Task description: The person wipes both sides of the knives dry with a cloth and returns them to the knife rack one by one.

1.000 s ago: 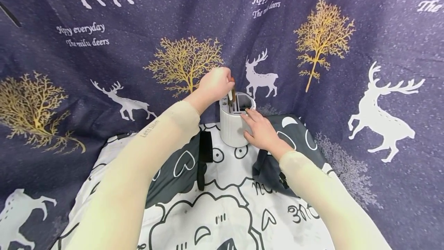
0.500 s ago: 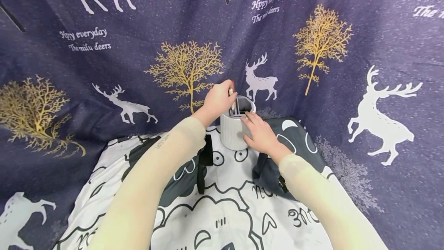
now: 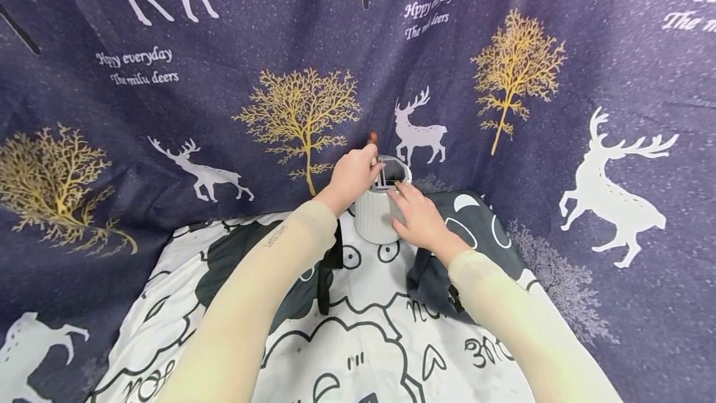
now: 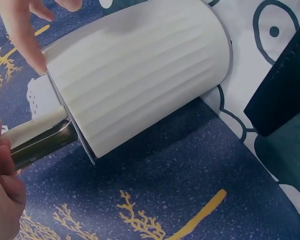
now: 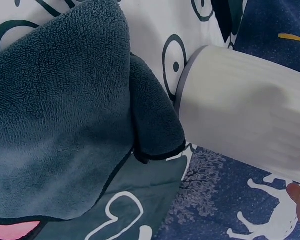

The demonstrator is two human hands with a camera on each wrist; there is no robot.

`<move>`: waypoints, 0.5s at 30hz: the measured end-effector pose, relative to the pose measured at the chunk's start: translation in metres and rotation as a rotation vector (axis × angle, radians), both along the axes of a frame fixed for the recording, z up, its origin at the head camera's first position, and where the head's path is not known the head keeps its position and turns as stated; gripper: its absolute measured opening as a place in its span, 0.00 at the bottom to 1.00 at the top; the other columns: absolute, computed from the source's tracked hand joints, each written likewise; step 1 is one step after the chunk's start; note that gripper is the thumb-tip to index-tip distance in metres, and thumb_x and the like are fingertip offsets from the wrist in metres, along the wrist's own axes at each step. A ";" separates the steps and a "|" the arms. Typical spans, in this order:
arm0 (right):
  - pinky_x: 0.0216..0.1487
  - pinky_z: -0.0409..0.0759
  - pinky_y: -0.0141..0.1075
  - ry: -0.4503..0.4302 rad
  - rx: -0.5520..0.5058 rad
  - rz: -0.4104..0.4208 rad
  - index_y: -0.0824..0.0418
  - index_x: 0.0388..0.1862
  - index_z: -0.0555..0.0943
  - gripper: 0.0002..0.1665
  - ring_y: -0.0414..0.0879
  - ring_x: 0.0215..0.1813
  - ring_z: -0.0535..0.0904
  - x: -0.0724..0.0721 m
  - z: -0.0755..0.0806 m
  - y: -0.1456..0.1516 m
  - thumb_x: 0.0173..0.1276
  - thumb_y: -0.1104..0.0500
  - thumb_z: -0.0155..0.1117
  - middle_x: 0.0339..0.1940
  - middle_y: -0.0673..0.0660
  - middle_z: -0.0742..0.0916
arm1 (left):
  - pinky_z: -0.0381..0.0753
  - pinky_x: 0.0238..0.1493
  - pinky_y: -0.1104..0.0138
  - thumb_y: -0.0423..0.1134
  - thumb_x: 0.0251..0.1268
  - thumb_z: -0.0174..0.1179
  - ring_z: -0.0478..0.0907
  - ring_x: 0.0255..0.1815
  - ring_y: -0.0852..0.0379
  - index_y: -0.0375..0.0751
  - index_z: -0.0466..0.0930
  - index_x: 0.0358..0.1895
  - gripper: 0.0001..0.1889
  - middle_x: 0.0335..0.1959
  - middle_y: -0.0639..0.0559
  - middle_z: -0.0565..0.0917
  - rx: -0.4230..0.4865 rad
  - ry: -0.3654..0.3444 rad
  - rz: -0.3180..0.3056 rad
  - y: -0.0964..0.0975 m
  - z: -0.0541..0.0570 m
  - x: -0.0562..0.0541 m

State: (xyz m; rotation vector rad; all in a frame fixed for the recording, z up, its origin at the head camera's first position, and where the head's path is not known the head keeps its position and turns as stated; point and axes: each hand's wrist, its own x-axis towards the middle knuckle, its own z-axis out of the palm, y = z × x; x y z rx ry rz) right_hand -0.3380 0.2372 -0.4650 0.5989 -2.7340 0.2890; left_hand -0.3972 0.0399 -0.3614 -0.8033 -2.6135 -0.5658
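A white ribbed knife holder (image 3: 373, 216) with a grey slotted top stands upright at the cloth's far edge. My left hand (image 3: 351, 174) is at its left top, thumb and fingers gripping a brown-handled knife (image 3: 373, 137), whose handle end sticks up above the hand. In the left wrist view, a glossy dark handle (image 4: 47, 142) and a cream handle (image 4: 37, 124) come out of the holder side by side, fingers around their outer ends. The blades are hidden. My right hand (image 3: 419, 213) rests its fingers on the holder's right rim, holding nothing.
A black cleaver-shaped thing (image 4: 280, 87) lies on the cloth left of the holder. A dark grey fleecy cloth (image 5: 65, 110) is bunched to the right, under my right forearm. A blue deer-print curtain (image 3: 302, 30) rises directly behind the holder.
My left hand has come down closer to the holder's top, and more of the brown handle shows above it. The right hand stays on the rim. The view has tilted up slightly.
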 end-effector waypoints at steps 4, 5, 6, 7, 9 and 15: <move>0.70 0.72 0.66 0.004 -0.001 -0.003 0.55 0.78 0.67 0.39 0.61 0.83 0.59 0.000 0.002 -0.001 0.70 0.50 0.65 0.81 0.63 0.67 | 0.80 0.28 0.62 0.49 0.78 0.59 0.82 0.26 0.56 0.45 0.79 0.43 0.11 0.30 0.51 0.85 0.026 -0.016 -0.014 -0.001 0.001 -0.002; 0.69 0.72 0.67 0.002 -0.001 -0.001 0.55 0.78 0.67 0.39 0.61 0.83 0.59 0.000 0.003 0.000 0.70 0.50 0.65 0.81 0.63 0.67 | 0.79 0.28 0.63 0.49 0.79 0.57 0.81 0.25 0.57 0.45 0.80 0.44 0.11 0.30 0.52 0.84 0.031 -0.023 -0.017 -0.002 0.002 -0.002; 0.70 0.72 0.67 -0.001 -0.001 -0.001 0.55 0.78 0.67 0.40 0.61 0.83 0.59 0.000 0.003 0.000 0.70 0.50 0.65 0.81 0.63 0.67 | 0.79 0.28 0.63 0.49 0.80 0.55 0.80 0.25 0.58 0.45 0.81 0.45 0.12 0.29 0.52 0.84 0.032 -0.028 -0.021 -0.002 0.002 -0.002; 0.70 0.72 0.66 -0.004 0.003 -0.002 0.55 0.78 0.67 0.40 0.61 0.83 0.59 0.000 0.003 0.000 0.70 0.49 0.65 0.81 0.63 0.67 | 0.79 0.28 0.64 0.48 0.81 0.54 0.80 0.25 0.58 0.45 0.82 0.47 0.12 0.30 0.53 0.84 0.030 -0.036 -0.027 -0.002 0.002 -0.002; 0.70 0.72 0.66 -0.003 0.007 0.001 0.56 0.78 0.67 0.40 0.61 0.83 0.59 0.000 0.003 0.000 0.70 0.50 0.65 0.81 0.63 0.67 | 0.79 0.28 0.64 0.48 0.82 0.51 0.80 0.25 0.58 0.45 0.83 0.50 0.15 0.30 0.53 0.84 0.015 -0.047 -0.035 -0.003 0.001 -0.002; 0.71 0.71 0.65 0.004 0.007 0.014 0.56 0.78 0.68 0.40 0.61 0.83 0.60 0.001 0.002 0.000 0.69 0.50 0.66 0.80 0.63 0.68 | 0.85 0.36 0.62 0.50 0.82 0.52 0.85 0.32 0.58 0.45 0.83 0.60 0.18 0.40 0.51 0.88 -0.033 -0.034 -0.038 -0.005 0.002 -0.001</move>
